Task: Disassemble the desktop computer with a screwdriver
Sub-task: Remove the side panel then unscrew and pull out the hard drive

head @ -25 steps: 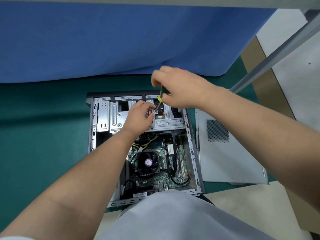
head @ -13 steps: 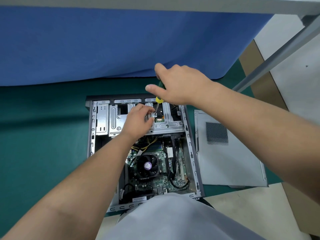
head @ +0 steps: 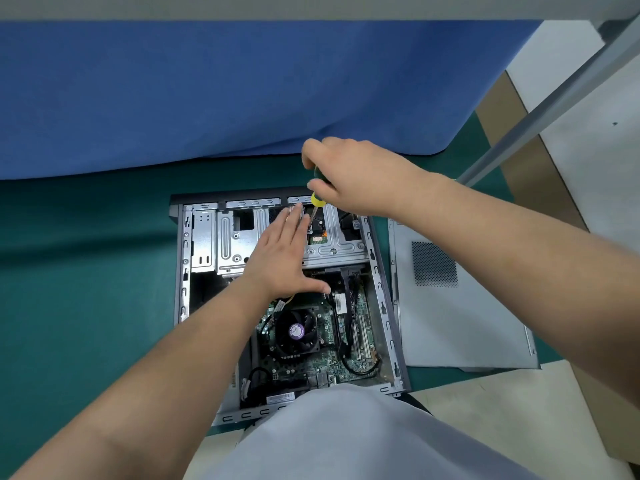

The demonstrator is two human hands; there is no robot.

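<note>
The desktop computer (head: 287, 299) lies open on the desk under my fingers: rigid steel, heavy, sharp-edged, best held by the frame. My right hand (head: 349, 181) grips the screwdriver (head: 316, 199), tip down just beyond my left hand (head: 280, 261), whose fingers lie flat on the drive cage (head: 235, 244). The screw is hidden, probably under the tip.
</note>
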